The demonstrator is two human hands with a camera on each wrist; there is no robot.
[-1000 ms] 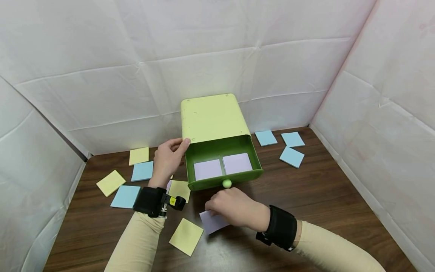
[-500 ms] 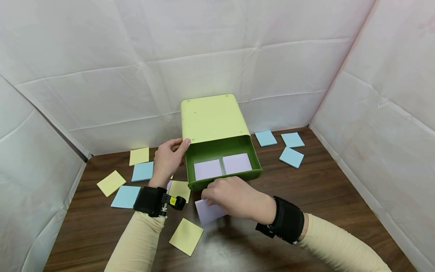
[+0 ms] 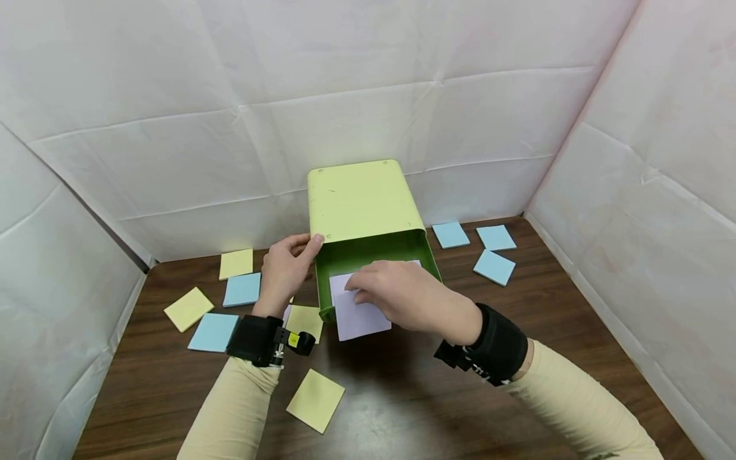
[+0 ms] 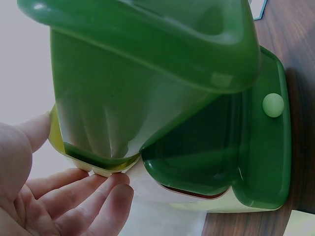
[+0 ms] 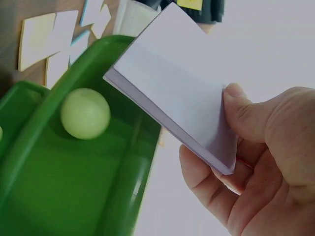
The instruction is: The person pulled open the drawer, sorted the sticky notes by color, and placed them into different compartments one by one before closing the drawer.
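Note:
A light green drawer box (image 3: 359,199) stands at the back of the wooden table, its dark green drawer (image 3: 328,265) pulled open toward me. My right hand (image 3: 397,297) pinches a lilac sticky-note pad (image 3: 359,319) over the drawer's front edge, thumb on top in the right wrist view (image 5: 197,115). The round pale knob (image 5: 85,113) sits just below the pad. Lilac pads inside the drawer are mostly hidden by my hand. My left hand (image 3: 285,268) rests against the box's left front corner, fingers straight against the box (image 4: 83,189).
Yellow pads (image 3: 315,399) and blue pads (image 3: 213,332) lie scattered on the table's left and front. Three blue pads (image 3: 493,266) lie right of the box. White fabric walls close in the table on three sides.
My right hand lifted the lilac pad off the table in front of the drawer and carried it up and back, over the drawer's front edge. The left hand stayed put.

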